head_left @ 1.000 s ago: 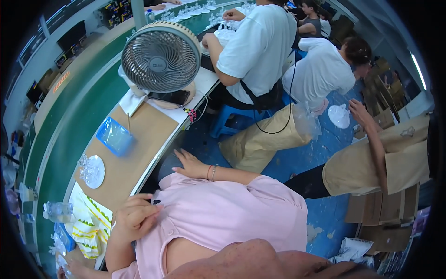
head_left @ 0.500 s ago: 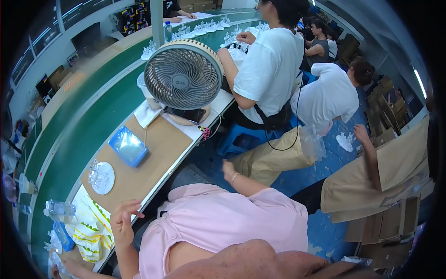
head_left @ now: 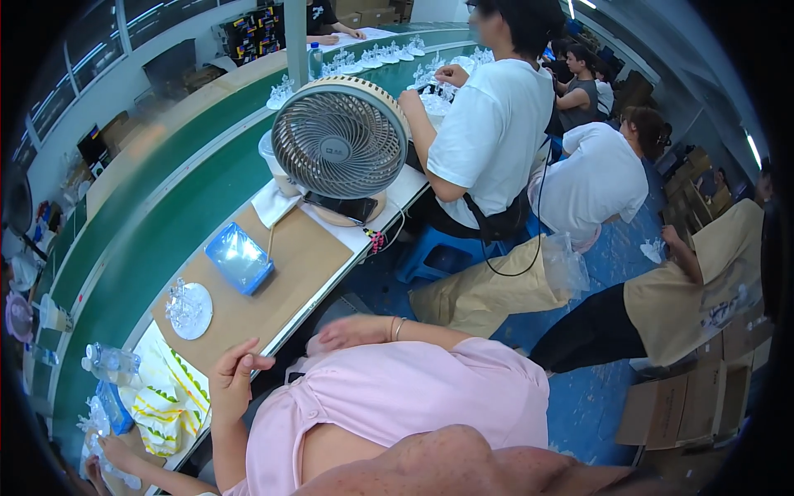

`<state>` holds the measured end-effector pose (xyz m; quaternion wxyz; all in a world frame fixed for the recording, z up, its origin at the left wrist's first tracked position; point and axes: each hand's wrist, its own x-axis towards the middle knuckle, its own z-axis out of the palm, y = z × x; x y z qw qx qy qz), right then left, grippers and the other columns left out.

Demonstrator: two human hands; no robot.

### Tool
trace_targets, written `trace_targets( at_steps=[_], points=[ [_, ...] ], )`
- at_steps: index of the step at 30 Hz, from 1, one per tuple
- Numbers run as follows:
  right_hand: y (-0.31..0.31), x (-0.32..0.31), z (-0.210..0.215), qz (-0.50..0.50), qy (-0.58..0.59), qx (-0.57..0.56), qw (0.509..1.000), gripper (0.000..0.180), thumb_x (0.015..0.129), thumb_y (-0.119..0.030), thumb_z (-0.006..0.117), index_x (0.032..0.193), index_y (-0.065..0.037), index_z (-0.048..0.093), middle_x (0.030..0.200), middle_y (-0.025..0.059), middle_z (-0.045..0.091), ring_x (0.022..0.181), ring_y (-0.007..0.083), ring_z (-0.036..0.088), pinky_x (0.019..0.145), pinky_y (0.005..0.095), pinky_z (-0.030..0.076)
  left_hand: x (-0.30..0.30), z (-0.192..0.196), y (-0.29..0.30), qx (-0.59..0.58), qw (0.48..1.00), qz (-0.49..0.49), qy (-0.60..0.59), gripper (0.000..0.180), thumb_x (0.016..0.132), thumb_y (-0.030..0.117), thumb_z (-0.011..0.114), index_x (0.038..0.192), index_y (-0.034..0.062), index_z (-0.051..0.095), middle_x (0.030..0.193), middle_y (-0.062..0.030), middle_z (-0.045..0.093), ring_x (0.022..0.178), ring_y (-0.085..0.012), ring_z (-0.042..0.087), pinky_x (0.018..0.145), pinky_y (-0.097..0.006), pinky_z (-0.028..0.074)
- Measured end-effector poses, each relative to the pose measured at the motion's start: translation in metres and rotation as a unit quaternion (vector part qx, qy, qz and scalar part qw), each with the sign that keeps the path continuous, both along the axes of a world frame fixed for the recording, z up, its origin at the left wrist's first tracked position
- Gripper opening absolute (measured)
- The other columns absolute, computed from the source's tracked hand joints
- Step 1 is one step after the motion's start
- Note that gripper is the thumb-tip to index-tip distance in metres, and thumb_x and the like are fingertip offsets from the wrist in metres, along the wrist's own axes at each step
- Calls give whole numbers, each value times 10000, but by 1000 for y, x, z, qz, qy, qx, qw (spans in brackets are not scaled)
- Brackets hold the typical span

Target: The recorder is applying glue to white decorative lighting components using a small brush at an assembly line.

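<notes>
My left hand (head_left: 235, 376) is raised at the table's front edge, with its fingers loosely bent and apart and nothing in them. My right hand (head_left: 354, 331), with a bracelet at the wrist, hovers over my lap. Its fingers look stretched out and hold nothing visible. On a brown cardboard sheet (head_left: 281, 285) beyond my hands sits a blue tray (head_left: 240, 258) with shiny clear contents. A thin wooden stick (head_left: 271, 238) lies beside the tray. Nearer my left hand, a white round base (head_left: 192, 312) carries clear plastic pieces.
A grey fan (head_left: 339, 136) stands behind the sheet, with a phone (head_left: 351, 207) at its foot. A clear bottle (head_left: 112, 362) and a patterned cloth (head_left: 165, 401) lie to the left. A green conveyor (head_left: 149, 252) runs alongside. Co-workers sit nearby; one person carries a brown sack (head_left: 691, 281).
My right hand has swung in from the right over my lap. My left hand has shifted slightly right. The person with the sack at right has moved on; the view has turned slightly.
</notes>
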<state>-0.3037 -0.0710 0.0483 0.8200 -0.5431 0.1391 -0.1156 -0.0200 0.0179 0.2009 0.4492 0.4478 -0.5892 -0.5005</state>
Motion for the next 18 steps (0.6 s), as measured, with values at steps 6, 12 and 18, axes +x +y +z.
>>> trace_targets(
  at_steps=[6,12,18],
  points=[
    [-12,-25,-18,-339,23,60,939,310,910,-197,522,1159,-12,539,1090,98,587,975,189,582,853,318,472,-42,59,-14,-235,938,-126,-224,415,829,71,575,1232,52,478,1180,-147,551,1218,-317,423,985,-394,357],
    [-43,-73,-88,-697,350,-257,570,285,817,-94,536,1069,38,556,1056,195,567,994,297,546,869,356,437,-80,78,-36,-137,863,-446,-192,444,808,181,634,1210,39,509,1248,-148,504,1152,-306,474,958,-366,383],
    [-1,27,-78,-414,362,-409,729,464,740,-161,604,1157,25,517,1150,230,514,1119,361,458,951,412,374,-133,105,-30,-264,758,-572,-170,445,838,284,610,1233,101,523,1326,-155,423,1196,-329,423,976,-403,362]
  ],
)
